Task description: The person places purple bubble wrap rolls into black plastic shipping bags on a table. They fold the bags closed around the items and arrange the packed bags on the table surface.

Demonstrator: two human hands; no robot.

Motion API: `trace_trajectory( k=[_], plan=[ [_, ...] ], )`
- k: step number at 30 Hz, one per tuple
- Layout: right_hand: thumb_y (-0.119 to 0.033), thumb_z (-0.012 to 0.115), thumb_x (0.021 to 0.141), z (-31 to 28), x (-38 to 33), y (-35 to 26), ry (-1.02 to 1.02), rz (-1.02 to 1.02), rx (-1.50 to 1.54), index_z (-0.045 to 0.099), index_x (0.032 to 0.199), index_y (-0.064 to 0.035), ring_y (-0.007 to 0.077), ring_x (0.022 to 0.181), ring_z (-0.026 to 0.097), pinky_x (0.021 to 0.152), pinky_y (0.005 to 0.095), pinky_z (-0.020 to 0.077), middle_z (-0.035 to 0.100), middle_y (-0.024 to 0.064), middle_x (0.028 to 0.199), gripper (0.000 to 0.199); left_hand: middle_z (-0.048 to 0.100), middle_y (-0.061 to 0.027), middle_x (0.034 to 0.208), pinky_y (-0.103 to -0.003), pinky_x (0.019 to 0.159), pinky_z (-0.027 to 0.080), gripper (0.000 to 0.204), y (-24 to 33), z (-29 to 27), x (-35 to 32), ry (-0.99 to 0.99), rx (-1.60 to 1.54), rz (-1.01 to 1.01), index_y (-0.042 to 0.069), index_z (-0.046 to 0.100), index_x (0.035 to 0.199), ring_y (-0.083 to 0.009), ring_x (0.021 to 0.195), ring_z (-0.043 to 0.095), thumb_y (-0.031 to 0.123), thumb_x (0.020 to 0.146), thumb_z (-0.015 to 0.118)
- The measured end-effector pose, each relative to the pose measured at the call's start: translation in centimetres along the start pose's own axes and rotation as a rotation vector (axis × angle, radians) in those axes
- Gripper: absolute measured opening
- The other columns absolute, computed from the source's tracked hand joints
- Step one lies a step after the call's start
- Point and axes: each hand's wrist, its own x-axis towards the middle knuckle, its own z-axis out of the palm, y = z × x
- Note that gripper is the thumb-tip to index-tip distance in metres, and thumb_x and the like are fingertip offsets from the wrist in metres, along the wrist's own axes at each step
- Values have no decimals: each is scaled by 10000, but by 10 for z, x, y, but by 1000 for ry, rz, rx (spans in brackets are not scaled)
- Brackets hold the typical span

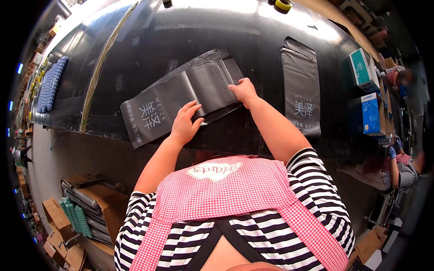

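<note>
A stack of dark grey plastic bags (169,97) with pale printing lies slanted on the black table in front of me. The top bag has its right part folded over, making a glossy flap (210,86). My left hand (184,123) rests at the near edge by the fold, fingers apart on the plastic. At the stack's right side, my right hand (244,91) pinches the edge of the folded part between thumb and fingers. The undersides of both hands' fingers are partly hidden.
A second pile of grey bags (302,86) lies to the right. Beyond it stand a green-and-white box (364,68) and a blue box (371,115). Yellow tape (283,5) sits at the far edge. A blue bumpy bundle (52,85) is at far left. A co-worker (400,169) is at right.
</note>
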Motion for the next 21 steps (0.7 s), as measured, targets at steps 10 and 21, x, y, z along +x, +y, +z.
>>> trace_trajectory(
  k=[10,21],
  plan=[
    [-217,729,788,62,-62,-77,-205,-319,-37,526,1261,121,293,1057,653,913,353,501,643,256,1163,616,499,-206,1349,-407,1039,409,1077,15,25,20,132,-167,-310,-20,286,1479,-344,1230,498,422,677,853],
    [-232,751,794,-21,-49,-22,-138,-392,-754,621,1119,-65,325,1081,617,922,412,499,647,133,1175,388,669,-58,1073,-339,785,548,216,-64,-36,-49,900,-1340,-706,23,633,1133,-201,903,660,120,940,633]
  ],
)
